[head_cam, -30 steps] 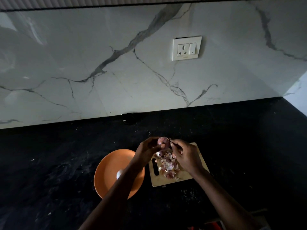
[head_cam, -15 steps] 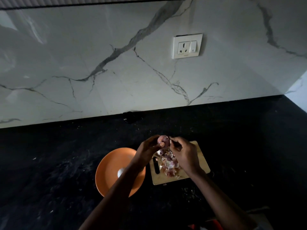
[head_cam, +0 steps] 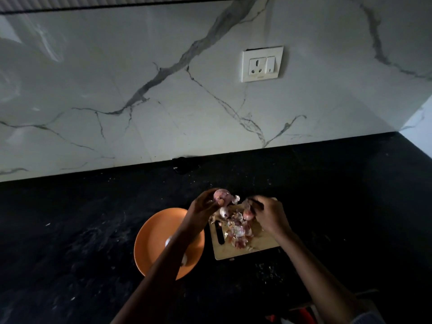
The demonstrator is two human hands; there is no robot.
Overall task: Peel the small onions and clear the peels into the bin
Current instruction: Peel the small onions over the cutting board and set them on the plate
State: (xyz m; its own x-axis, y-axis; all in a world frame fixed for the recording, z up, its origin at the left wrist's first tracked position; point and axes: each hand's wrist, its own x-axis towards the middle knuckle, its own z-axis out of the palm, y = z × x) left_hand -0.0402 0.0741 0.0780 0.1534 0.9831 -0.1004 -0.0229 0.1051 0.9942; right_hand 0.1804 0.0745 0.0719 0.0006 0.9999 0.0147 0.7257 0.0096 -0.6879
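head view: an onion [head_cam: 222,195] sits pinched in the fingers of the left hand [head_cam: 203,208], raised above the far left corner of the board [head_cam: 264,243]. a pale flap of skin hangs off the onion's right side. the right hand [head_cam: 268,215] is over the board's far right part, fingers curled around something dark and thin, and a pinkish piece [head_cam: 247,214] shows just under its fingertips; whether that piece is held or lying on the board is not clear. the two hands are apart, with a small gap between them. on the board lies a heap of peels [head_cam: 237,232], pink and white, spread from its far edge toward the middle. the board has a dark slot along its left side. left of the board, just beside it, is an orange plate [head_cam: 154,237]; the left forearm crosses over it, and pale round bits, likely peeled onions, show beside the arm. board and plate rest on a black counter [head_cam: 81,230]. behind the board rises a white marble wall [head_cam: 140,90] with a socket [head_cam: 262,63].
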